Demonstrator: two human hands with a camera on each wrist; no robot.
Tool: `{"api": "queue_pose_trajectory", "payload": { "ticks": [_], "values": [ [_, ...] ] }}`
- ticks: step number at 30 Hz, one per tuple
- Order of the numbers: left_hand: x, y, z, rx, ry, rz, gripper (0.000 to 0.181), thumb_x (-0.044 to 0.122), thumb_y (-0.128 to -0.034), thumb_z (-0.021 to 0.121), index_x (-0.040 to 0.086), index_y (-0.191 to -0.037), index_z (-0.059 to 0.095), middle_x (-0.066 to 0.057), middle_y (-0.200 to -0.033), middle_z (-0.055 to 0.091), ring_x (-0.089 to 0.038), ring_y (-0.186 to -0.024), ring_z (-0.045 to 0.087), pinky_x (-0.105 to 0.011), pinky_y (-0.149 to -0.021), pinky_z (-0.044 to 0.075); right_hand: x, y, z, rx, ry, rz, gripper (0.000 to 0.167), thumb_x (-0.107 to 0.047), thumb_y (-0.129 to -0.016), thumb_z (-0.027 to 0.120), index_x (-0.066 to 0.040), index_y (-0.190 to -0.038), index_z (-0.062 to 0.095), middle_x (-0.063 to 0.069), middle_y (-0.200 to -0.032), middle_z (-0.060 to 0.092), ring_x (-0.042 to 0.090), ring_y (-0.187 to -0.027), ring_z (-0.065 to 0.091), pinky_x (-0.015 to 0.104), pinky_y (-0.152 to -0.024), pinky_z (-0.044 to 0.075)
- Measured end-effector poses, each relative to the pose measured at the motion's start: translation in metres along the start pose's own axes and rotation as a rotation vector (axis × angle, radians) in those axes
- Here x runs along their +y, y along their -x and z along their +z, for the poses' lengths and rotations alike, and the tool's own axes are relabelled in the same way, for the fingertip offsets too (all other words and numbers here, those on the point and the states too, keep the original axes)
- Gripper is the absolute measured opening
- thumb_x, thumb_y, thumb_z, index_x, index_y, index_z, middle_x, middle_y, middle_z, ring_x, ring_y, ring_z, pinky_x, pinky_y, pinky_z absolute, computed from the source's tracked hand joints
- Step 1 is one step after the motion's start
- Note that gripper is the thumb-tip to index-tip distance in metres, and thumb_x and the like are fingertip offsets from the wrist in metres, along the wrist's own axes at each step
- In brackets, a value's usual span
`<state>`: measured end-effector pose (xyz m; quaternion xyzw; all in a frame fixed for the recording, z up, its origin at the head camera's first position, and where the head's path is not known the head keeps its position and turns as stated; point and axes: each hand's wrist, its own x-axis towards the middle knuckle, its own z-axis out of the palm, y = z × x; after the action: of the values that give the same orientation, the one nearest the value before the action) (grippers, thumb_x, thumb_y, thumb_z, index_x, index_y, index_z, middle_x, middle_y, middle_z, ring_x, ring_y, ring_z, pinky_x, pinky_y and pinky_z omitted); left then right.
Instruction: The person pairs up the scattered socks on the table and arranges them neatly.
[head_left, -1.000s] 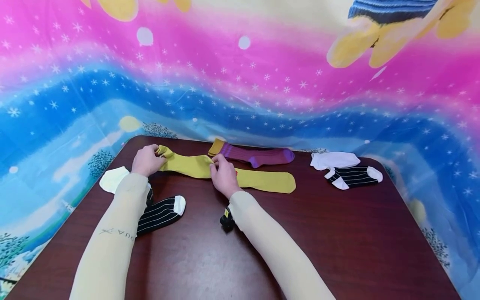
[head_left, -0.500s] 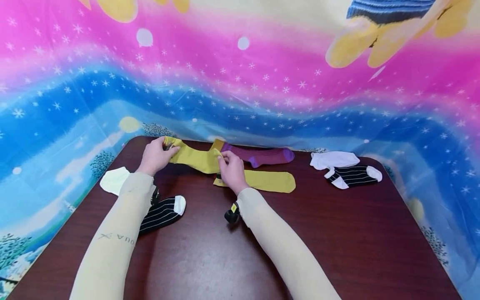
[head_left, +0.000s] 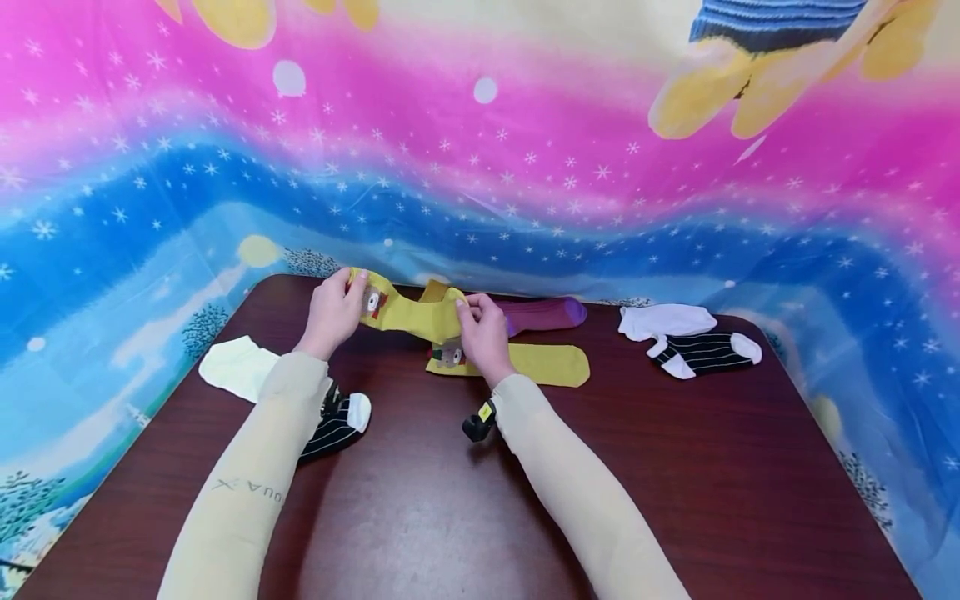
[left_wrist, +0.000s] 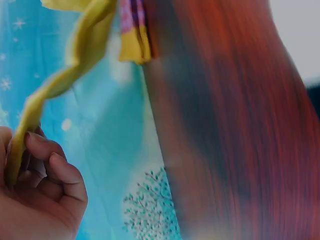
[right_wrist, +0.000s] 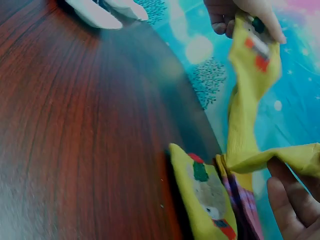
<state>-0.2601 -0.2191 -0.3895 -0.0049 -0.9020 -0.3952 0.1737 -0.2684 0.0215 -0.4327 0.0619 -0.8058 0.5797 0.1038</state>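
A yellow sock (head_left: 408, 318) with an animal picture near its cuff is stretched in the air between both hands. My left hand (head_left: 333, 317) pinches the cuff end, and my right hand (head_left: 486, 337) pinches it further along. In the left wrist view the sock (left_wrist: 90, 50) runs up from the pinching left hand (left_wrist: 47, 192). The right wrist view shows its picture facing the camera. Beneath it a matching yellow sock (head_left: 551, 364) lies flat on the table, partly behind the right hand. A purple sock (head_left: 543, 315) with a mustard cuff lies at the back, partly covered by the held sock.
At the left lie a white sock (head_left: 232, 367) and a black striped sock (head_left: 333, 433), both partly under the left forearm. Another white sock (head_left: 667, 320) and black striped sock (head_left: 712, 353) lie at the back right. A printed cloth (head_left: 480, 167) hangs behind the table (head_left: 675, 483).
Both hands have risen and moved right with the yellow sock, lifting it off the table. Its animal picture has turned into view, and the matching sock's picture is uncovered.
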Motion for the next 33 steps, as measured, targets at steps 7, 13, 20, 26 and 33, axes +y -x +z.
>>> {"api": "queue_pose_trajectory", "payload": {
  "ticks": [7,13,20,26,33],
  "values": [
    [0.011,0.004,0.008,0.074,0.045,0.015,0.042,0.037,-0.1102,0.042,0.001,-0.102,0.062,-0.018,-0.086,0.062,-0.034,-0.078,0.057,-0.042,-0.068,0.043,0.001,-0.002,-0.018,0.037,-0.041,-0.008,0.027,-0.034,-0.105,0.058,-0.009,-0.111,0.067,0.004,-0.097,0.074,0.023,-0.078,0.067,0.037,-0.068,0.053],
    [0.018,0.008,0.014,0.096,0.080,0.023,0.040,0.038,-0.1097,0.044,0.003,-0.100,0.062,-0.016,-0.080,0.061,-0.031,-0.072,0.056,-0.040,-0.062,0.042,0.005,-0.003,-0.035,0.058,-0.096,0.025,0.027,-0.036,-0.104,0.060,-0.010,-0.109,0.067,0.002,-0.093,0.074,0.025,-0.072,0.066,0.035,-0.063,0.054],
    [0.027,0.010,0.019,0.103,0.107,0.036,0.035,0.034,-0.1091,0.048,0.004,-0.100,0.064,-0.015,-0.078,0.062,-0.031,-0.071,0.057,-0.040,-0.062,0.042,0.008,-0.002,-0.057,0.095,-0.142,0.051,0.030,-0.039,-0.103,0.062,-0.010,-0.106,0.066,0.006,-0.088,0.073,0.030,-0.072,0.064,0.043,-0.068,0.055],
    [0.030,0.012,0.024,0.115,0.117,0.048,0.035,0.035,-0.1088,0.049,0.005,-0.099,0.065,-0.014,-0.080,0.064,-0.030,-0.071,0.058,-0.040,-0.062,0.043,0.011,-0.003,-0.073,0.149,-0.146,0.041,0.031,-0.039,-0.101,0.065,-0.008,-0.102,0.067,0.008,-0.085,0.073,0.039,-0.072,0.061,0.041,-0.063,0.049],
    [0.034,0.014,0.028,0.099,0.129,0.052,0.036,0.035,-0.1090,0.048,0.005,-0.100,0.064,-0.014,-0.078,0.062,-0.029,-0.070,0.056,-0.040,-0.061,0.042,0.013,-0.004,-0.087,0.174,-0.178,0.042,0.031,-0.036,-0.099,0.068,-0.004,-0.101,0.067,0.011,-0.086,0.073,0.021,-0.065,0.064,0.050,-0.072,0.056]
  ]
}}
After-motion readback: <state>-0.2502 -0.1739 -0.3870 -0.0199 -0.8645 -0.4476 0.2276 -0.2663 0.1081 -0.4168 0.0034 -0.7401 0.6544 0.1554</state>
